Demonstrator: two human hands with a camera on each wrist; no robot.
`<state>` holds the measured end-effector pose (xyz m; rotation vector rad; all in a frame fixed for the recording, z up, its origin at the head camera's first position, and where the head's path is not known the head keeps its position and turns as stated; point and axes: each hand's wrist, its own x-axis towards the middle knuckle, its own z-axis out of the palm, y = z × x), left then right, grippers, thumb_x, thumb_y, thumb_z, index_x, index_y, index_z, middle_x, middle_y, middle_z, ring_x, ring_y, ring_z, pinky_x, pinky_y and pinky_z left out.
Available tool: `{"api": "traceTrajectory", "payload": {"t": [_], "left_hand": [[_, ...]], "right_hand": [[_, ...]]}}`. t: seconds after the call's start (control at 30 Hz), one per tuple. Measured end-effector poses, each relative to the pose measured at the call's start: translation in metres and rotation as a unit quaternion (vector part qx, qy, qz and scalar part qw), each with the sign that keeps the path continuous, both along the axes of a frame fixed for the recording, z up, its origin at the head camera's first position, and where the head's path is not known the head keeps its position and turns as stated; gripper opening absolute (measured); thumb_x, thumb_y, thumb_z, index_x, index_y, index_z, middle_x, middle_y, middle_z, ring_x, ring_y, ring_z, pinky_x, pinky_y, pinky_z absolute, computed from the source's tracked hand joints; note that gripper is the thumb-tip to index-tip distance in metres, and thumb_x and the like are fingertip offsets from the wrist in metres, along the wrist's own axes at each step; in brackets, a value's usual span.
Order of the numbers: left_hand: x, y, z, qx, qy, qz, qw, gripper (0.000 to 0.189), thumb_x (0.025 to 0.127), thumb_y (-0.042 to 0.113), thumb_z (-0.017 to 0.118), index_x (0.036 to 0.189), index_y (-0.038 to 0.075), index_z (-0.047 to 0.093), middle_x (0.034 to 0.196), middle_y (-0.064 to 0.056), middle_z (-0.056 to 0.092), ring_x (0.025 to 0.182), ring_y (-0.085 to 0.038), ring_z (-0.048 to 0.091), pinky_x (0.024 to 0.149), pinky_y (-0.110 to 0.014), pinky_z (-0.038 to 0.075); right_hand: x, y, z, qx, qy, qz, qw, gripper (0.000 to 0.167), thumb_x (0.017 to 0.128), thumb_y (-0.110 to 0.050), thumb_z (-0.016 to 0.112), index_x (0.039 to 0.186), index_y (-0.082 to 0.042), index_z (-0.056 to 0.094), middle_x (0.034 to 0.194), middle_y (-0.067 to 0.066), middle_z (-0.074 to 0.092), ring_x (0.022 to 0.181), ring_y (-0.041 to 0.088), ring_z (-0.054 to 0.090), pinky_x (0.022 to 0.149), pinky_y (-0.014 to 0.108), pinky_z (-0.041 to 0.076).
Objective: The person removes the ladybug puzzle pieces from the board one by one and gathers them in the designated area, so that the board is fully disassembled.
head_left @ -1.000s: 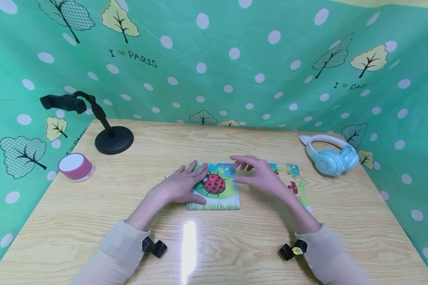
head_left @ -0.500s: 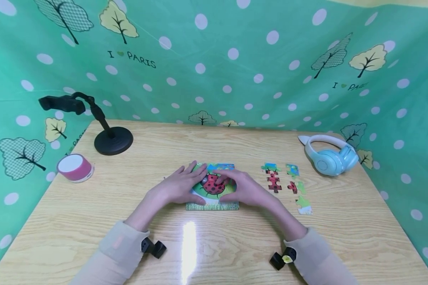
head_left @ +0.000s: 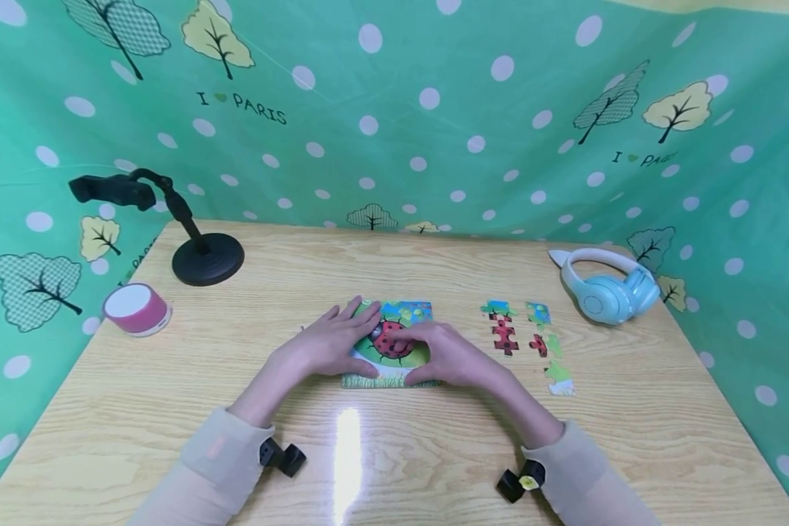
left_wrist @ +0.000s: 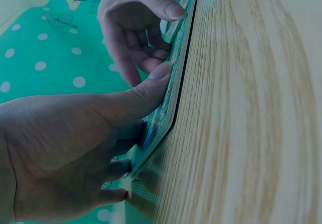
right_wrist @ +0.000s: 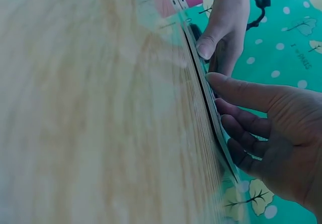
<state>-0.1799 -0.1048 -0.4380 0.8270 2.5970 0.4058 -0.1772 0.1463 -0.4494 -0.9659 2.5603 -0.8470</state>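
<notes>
A ladybug puzzle board (head_left: 399, 380) lies flat on the wooden table in the head view. My left hand (head_left: 332, 340) rests on its left part with fingers spread, thumb near the front edge. Over the right part is my right hand (head_left: 452, 355), fingers bent loosely and its thumb by the front rim. In the right wrist view, the right thumb (right_wrist: 236, 89) and fingertips meet the board (right_wrist: 226, 153), and no loose piece shows between them. The left wrist view shows the left thumb (left_wrist: 146, 90) along the board's edge. Both hands partly cover the picture.
Several loose puzzle pieces lie right of the board, among them a red spotted one (head_left: 505, 340) and a green-and-white one (head_left: 560, 380). Blue headphones (head_left: 608, 296) sit at the back right. A black stand (head_left: 207, 259) and a pink round speaker (head_left: 138, 310) stand at the left.
My right hand has moved left from the board's right edge onto the ladybug picture, then slightly lower. The loose pieces at the right now show uncovered. My left hand has stayed put.
</notes>
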Motion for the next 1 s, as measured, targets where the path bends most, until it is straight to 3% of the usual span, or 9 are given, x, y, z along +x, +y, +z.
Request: {"api": "traceTrajectory", "payload": {"t": [0.5, 1.0], "left_hand": [[-0.0007, 0.0003, -0.0001, 0.004, -0.003, 0.003, 1.0, 0.1, 0.089, 0.058, 0.072, 0.163, 0.009, 0.025, 0.175, -0.006, 0.008, 0.162, -0.038, 0.0, 0.13, -0.063, 0.011], [-0.001, 0.0011, -0.0004, 0.0, -0.002, 0.005, 1.0, 0.101, 0.089, 0.058, 0.072, 0.163, 0.01, 0.024, 0.175, -0.006, 0.009, 0.162, -0.038, 0.0, 0.13, -0.063, 0.011]], "right_hand": [[0.002, -0.0036, 0.0014, 0.004, -0.009, 0.002, 1.0, 0.063, 0.077, -0.022, 0.092, 0.135, -0.019, 0.069, 0.136, 0.002, 0.07, 0.133, 0.025, 0.061, 0.114, 0.051, 0.048], [0.0023, -0.0038, 0.0001, -0.001, -0.002, 0.001, 1.0, 0.062, 0.076, -0.021, 0.092, 0.134, -0.02, 0.069, 0.131, 0.0, 0.071, 0.126, 0.02, 0.064, 0.109, 0.046, 0.053]]}}
